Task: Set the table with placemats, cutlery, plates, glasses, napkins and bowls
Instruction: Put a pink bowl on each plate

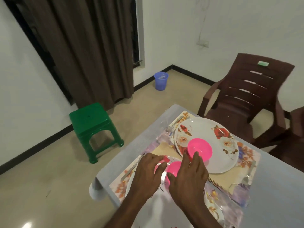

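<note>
A pink bowl [172, 167] sits on the near floral plate [162, 206], which lies on a floral placemat [120, 185]. My left hand [148, 173] rests on the bowl's left side with its fingers relaxed. My right hand [189, 176] touches the right side with its thumb, fingers stretched forward. A second pink bowl [201, 149] stands on the far floral plate [202, 129], on its own placemat [248, 155]. Cutlery [131, 168] lies left of the near plate. A spoon [171, 125] lies left of the far plate. A clear glass [162, 124] stands beside that spoon.
The grey table [115, 160] ends at a corner near the lower left. A brown plastic chair [246, 96] stands behind the far setting. A green stool [93, 127] and a blue bucket [161, 80] are on the floor to the left. Another piece of cutlery [246, 176] lies at the right.
</note>
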